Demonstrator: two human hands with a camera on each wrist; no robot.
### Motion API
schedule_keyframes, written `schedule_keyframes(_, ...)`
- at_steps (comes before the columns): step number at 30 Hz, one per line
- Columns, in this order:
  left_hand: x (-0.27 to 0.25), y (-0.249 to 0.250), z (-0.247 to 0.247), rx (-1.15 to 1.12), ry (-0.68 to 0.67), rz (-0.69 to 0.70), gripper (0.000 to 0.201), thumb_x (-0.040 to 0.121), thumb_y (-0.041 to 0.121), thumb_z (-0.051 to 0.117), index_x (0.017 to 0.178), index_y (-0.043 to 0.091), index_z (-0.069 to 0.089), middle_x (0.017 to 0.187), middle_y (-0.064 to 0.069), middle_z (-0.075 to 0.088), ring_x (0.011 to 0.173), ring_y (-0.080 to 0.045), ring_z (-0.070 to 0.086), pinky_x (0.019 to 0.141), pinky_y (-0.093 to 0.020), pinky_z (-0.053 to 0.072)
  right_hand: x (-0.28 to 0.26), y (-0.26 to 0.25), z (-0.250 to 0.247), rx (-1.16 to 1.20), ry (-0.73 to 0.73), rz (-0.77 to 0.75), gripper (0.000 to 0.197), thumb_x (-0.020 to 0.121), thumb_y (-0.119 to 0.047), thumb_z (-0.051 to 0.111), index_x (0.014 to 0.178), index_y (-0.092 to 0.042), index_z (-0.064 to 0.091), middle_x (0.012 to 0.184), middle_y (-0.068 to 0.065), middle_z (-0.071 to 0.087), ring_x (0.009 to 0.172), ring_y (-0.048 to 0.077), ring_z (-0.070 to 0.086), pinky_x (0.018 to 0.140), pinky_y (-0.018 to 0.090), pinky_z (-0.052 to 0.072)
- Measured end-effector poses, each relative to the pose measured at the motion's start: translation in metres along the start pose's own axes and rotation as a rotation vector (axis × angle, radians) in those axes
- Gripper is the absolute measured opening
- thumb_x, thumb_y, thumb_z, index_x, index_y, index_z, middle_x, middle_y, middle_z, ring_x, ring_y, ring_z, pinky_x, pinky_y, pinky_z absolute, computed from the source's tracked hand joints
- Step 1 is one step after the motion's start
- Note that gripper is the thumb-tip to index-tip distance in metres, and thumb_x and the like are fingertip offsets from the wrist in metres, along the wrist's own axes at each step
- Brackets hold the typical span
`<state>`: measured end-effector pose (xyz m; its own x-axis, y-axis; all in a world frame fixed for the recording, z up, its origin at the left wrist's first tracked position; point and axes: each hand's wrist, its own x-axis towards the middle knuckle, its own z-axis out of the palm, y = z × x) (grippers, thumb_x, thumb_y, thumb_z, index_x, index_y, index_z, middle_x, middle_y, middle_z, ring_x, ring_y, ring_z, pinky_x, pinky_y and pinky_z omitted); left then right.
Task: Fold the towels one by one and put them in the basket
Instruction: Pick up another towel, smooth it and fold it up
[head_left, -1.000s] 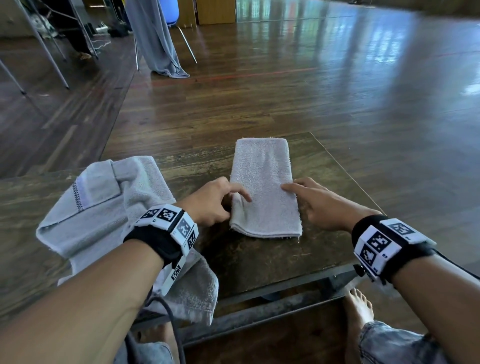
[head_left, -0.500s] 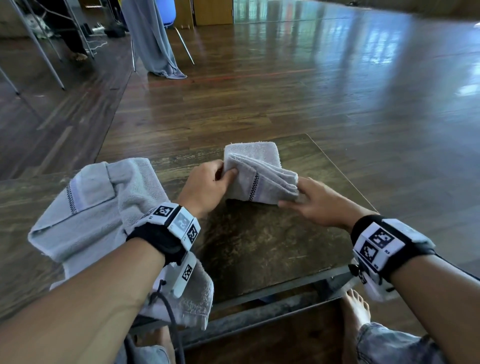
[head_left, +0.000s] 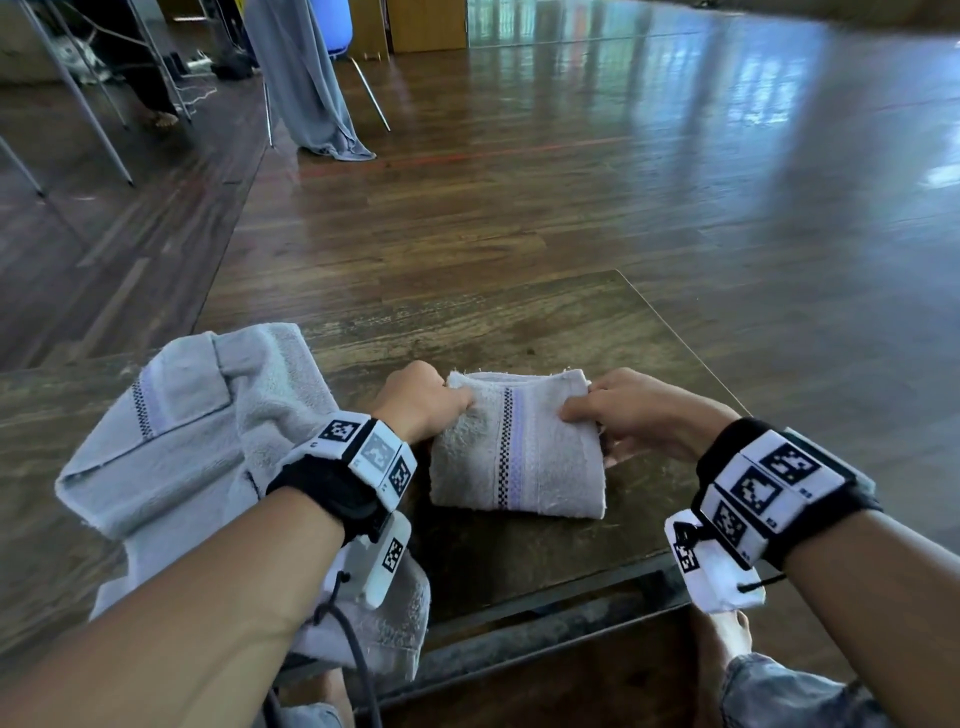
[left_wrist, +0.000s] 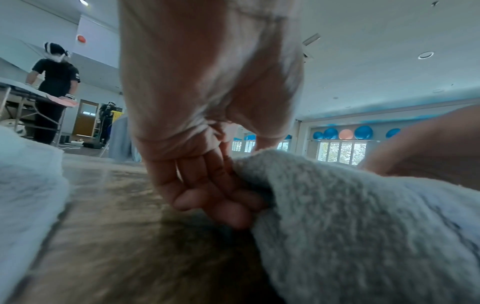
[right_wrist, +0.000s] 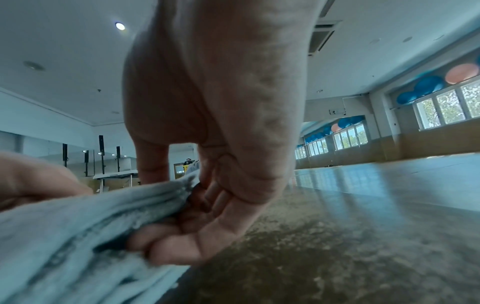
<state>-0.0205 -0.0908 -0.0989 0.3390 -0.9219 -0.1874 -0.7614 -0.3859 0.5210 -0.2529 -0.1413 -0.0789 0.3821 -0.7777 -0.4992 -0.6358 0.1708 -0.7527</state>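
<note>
A small grey towel (head_left: 519, 457) with a dark checked stripe lies folded into a square on the worn wooden table (head_left: 519, 322), in front of me. My left hand (head_left: 426, 402) grips its far left corner, fingers curled round the edge (left_wrist: 228, 197). My right hand (head_left: 618, 410) pinches the far right corner, thumb on top and fingers under the layers (right_wrist: 182, 222). The towel's bulk fills the lower part of both wrist views (left_wrist: 363, 236) (right_wrist: 64, 246). No basket is in view.
A larger grey towel (head_left: 197, 436) lies loosely heaped on the table's left side, partly under my left forearm and hanging over the front edge. The table's right edge (head_left: 691, 348) drops to a wooden floor. A draped chair (head_left: 306, 78) and table legs stand far off.
The towel lay as a long strip with my fingers at its near end. Both hands lifted that near end, then folded the strip in half; it now lies as a square, stripe up.
</note>
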Motion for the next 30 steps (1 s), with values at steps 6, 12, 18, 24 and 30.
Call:
schedule_keyframes(6,-0.003,0.0,0.006,0.055,0.053,0.129,0.038,0.097,0.043,0.052,0.074,0.013,0.046,0.073,-0.003,0.057,0.069,-0.022,0.057,0.057,-0.031,0.038,0.004,0.001,0.002,0.111,0.031,0.035,0.02,0.092,-0.009,0.062,0.109,0.0,0.066,0.101,0.01,0.075,0.079,0.016,0.076,0.054,0.026,0.058)
schedule_keyframes(12,-0.003,0.001,0.015,0.117,0.112,0.134,0.038,0.099,0.05,0.046,0.078,0.019,0.046,0.079,-0.004,0.06,0.079,-0.029,0.061,0.066,-0.036,0.047,0.009,0.006,0.003,0.144,0.058,0.052,0.021,0.094,-0.011,0.06,0.113,-0.003,0.065,0.101,0.012,0.075,0.073,0.017,0.076,0.054,0.029,0.058)
schedule_keyframes(18,0.003,0.003,0.015,0.115,0.037,0.02,0.051,0.086,0.068,0.046,0.096,0.019,0.055,0.089,0.001,0.062,0.081,-0.021,0.061,0.069,-0.036,0.049,0.007,0.0,0.005,0.014,0.133,0.124,0.028,0.091,-0.017,0.063,0.109,0.005,0.058,0.069,0.006,0.07,0.045,0.014,0.066,0.047,0.029,0.056)
schedule_keyframes(24,0.007,0.005,0.01,0.022,0.022,0.002,0.03,0.076,0.045,0.065,0.078,0.016,0.056,0.086,-0.003,0.064,0.075,-0.022,0.061,0.064,-0.033,0.049,0.003,0.004,0.003,-0.618,0.324,-0.236,0.057,0.084,-0.042,0.066,0.134,-0.026,0.045,0.127,0.004,0.05,0.114,0.026,0.051,0.087,0.04,0.048)
schedule_keyframes(30,-0.005,0.019,0.006,0.09,0.354,0.433,0.018,0.088,0.037,0.064,0.093,0.022,0.056,0.085,0.005,0.059,0.075,-0.015,0.058,0.071,-0.032,0.049,0.001,0.007,-0.005,-0.555,0.344,-0.219,0.031,0.088,-0.042,0.059,0.071,-0.017,0.057,0.08,0.003,0.065,0.075,0.027,0.065,0.071,0.039,0.058)
